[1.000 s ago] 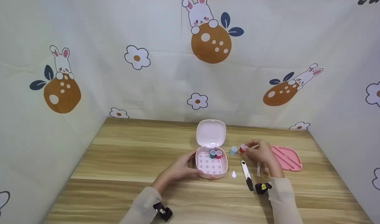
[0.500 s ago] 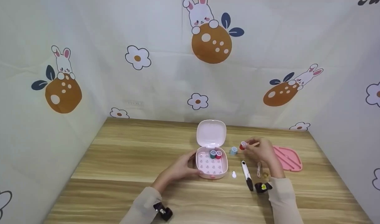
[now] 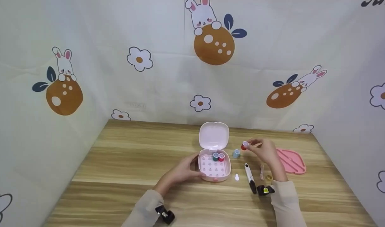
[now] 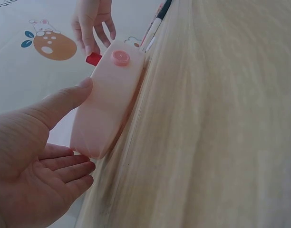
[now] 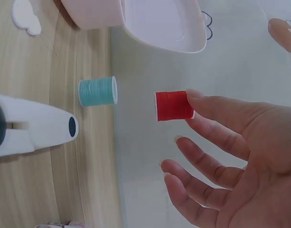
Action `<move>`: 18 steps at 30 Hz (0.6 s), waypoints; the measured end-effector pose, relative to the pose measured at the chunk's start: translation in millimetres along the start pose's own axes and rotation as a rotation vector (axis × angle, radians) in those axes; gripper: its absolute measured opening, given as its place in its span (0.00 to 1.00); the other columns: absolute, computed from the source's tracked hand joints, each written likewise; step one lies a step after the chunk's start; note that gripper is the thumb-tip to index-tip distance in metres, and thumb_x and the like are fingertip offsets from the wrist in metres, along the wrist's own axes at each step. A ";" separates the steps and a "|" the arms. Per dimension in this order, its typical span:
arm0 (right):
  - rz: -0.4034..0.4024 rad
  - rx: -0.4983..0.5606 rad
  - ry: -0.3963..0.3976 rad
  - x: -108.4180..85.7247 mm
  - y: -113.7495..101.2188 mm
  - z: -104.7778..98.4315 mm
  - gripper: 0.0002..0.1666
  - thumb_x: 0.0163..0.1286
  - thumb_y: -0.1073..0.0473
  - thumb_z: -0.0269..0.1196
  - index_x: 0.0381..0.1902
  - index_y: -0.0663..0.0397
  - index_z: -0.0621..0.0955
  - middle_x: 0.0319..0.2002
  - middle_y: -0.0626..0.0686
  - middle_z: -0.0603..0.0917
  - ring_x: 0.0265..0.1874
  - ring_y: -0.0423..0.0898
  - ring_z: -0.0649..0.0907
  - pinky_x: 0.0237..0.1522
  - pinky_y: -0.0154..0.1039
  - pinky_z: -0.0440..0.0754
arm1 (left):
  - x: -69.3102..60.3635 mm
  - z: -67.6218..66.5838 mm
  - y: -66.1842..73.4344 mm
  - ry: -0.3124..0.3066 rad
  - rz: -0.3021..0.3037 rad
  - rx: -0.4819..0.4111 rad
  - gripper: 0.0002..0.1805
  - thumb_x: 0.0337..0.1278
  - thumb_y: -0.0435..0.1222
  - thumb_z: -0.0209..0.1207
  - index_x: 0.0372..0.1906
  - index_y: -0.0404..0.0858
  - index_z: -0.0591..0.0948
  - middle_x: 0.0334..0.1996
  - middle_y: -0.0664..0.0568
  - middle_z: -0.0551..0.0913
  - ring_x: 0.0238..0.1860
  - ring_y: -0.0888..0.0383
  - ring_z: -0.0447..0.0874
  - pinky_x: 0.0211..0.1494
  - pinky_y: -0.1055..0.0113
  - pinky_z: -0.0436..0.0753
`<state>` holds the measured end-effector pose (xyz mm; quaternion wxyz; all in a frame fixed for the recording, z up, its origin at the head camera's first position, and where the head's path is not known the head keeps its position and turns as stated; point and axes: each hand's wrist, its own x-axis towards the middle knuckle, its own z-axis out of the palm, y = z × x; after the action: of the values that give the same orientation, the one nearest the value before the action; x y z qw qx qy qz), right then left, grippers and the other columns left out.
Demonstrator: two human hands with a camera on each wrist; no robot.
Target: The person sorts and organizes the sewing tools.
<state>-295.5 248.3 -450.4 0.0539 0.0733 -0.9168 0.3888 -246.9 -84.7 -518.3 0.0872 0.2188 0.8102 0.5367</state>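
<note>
My right hand [image 3: 264, 152] pinches a spool of red thread [image 5: 174, 105] by one end between thumb and index finger, above the table; the other fingers stay loosely bent. A light blue thread spool [image 3: 236, 153] stands on the table just left of it. My left hand [image 3: 183, 170] rests against the left side of a pale pink sewing box [image 4: 105, 102], thumb on its front corner, other fingers fairly straight beside it. The box's lid [image 3: 214, 135] stands up. Inside, a green spool [image 3: 215, 156] and a red spool [image 3: 221, 157] sit side by side at the back.
Right of the box lie a small white piece [image 3: 237, 177], a white and black cutting tool [image 3: 250, 178], a pale thin bundle [image 3: 262, 172] and a yellowish round item [image 3: 268, 177]. A pink slotted tray [image 3: 291, 161] lies farther right. Printed cloth walls stand behind the wooden table [image 3: 132, 151].
My right hand has lifted the red thread spool off the table and moved it slightly back and left. The left hand and the box have stayed in place.
</note>
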 end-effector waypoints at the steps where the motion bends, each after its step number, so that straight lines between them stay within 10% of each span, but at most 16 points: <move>1: -0.004 -0.003 0.005 -0.2 -1.0 0.3 0.15 0.73 0.56 0.70 0.46 0.65 0.89 0.45 0.64 0.90 0.42 0.59 0.87 0.41 0.38 0.86 | 0.1 0.1 0.1 0.000 -0.002 -0.002 0.50 0.53 0.33 0.76 0.78 0.24 0.63 0.76 0.30 0.68 0.79 0.35 0.64 0.85 0.43 0.59; 18: -0.029 0.027 0.020 -3.4 -20.7 14.8 0.13 0.70 0.58 0.72 0.44 0.64 0.90 0.40 0.61 0.90 0.36 0.54 0.87 0.37 0.36 0.84 | 0.5 -0.3 -0.7 -0.005 -0.002 -0.027 0.51 0.52 0.33 0.76 0.79 0.24 0.62 0.77 0.31 0.67 0.79 0.36 0.63 0.85 0.44 0.59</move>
<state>-289.1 223.7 -446.5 0.0675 0.0832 -0.9098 0.4010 -247.6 -85.0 -518.8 0.0929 0.2183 0.8028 0.5471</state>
